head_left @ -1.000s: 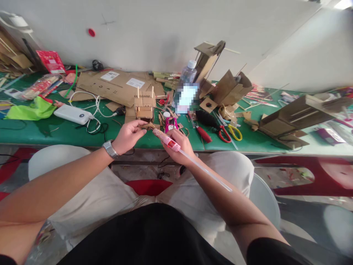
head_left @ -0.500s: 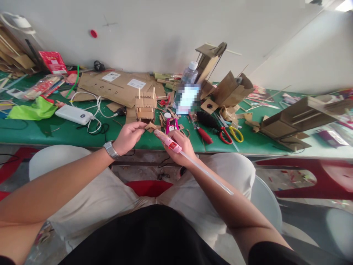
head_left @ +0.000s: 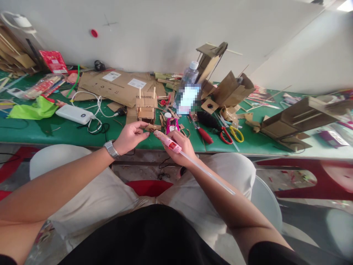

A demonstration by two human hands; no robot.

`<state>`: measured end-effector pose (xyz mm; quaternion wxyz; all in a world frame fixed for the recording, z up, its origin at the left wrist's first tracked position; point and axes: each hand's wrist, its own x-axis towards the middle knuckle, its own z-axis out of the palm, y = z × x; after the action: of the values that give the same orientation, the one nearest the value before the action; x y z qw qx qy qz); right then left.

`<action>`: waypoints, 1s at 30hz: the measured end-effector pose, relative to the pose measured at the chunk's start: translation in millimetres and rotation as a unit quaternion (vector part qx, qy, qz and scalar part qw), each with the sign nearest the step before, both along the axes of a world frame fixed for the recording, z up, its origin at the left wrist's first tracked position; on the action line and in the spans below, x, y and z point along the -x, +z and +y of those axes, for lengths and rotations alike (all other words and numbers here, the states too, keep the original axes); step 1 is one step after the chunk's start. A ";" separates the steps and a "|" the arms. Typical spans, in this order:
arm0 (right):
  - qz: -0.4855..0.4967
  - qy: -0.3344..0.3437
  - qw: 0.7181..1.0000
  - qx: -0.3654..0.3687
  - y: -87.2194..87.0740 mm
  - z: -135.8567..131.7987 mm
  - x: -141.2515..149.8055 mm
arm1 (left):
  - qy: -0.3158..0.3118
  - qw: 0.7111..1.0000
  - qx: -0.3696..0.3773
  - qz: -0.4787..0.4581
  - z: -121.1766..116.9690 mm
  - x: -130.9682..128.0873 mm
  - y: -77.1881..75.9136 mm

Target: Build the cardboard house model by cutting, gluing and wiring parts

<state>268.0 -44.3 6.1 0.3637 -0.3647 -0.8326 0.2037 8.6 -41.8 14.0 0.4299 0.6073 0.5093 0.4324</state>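
A small piece of cardboard (head_left: 150, 127) is sitting at the centre of the frame, where the person's left hand (head_left: 131, 137) is pinching its end between thumb and fingers. Just beside it, the right hand (head_left: 179, 148) is wrapping closed around a pink glue gun (head_left: 165, 140), whose tip is pointing at the cardboard; whether the two are touching, one cannot tell. A clear glue stick (head_left: 209, 173) is jutting from the gun's back end toward the lower right, over the forearm. Right behind the piece, a little cardboard box (head_left: 146, 105) with upright sticks is standing on the green table (head_left: 74, 137). Right of centre, a red-handled tool (head_left: 205, 135) and yellow-handled scissors (head_left: 239, 134) are lying near the table's edge. A bottle (head_left: 191, 75) is standing in the upper middle, and a white power bank (head_left: 74, 113) is lying at the left.
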 end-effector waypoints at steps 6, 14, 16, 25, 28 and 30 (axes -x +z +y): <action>-0.005 0.000 1.000 -0.003 -1.8 0.8 -0.4 | -0.004 0.999 -0.032 0.009 -0.1 -0.8 1.0; -0.003 0.001 1.000 0.010 -1.2 -0.6 -0.5 | -0.011 0.999 -0.041 0.012 -1.2 -1.8 2.8; -0.007 0.003 1.000 0.019 0.9 -1.4 -0.4 | -0.013 0.999 -0.043 0.013 -1.5 -1.7 2.7; -0.003 0.000 0.998 0.062 7.1 -3.1 0.3 | -0.020 0.998 -0.048 0.017 -2.7 -0.6 0.4; 0.005 0.001 0.997 0.076 7.7 -3.9 0.5 | -0.028 0.998 -0.048 0.020 -3.0 -0.4 0.8; 0.017 -0.001 0.996 0.090 8.4 -4.8 1.0 | -0.032 0.998 -0.049 0.023 -3.2 -0.2 1.8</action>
<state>266.9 -49.1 14.5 0.3433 -0.3935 -0.8043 0.2835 8.9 -45.0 15.9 0.4013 0.6537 0.4774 0.4286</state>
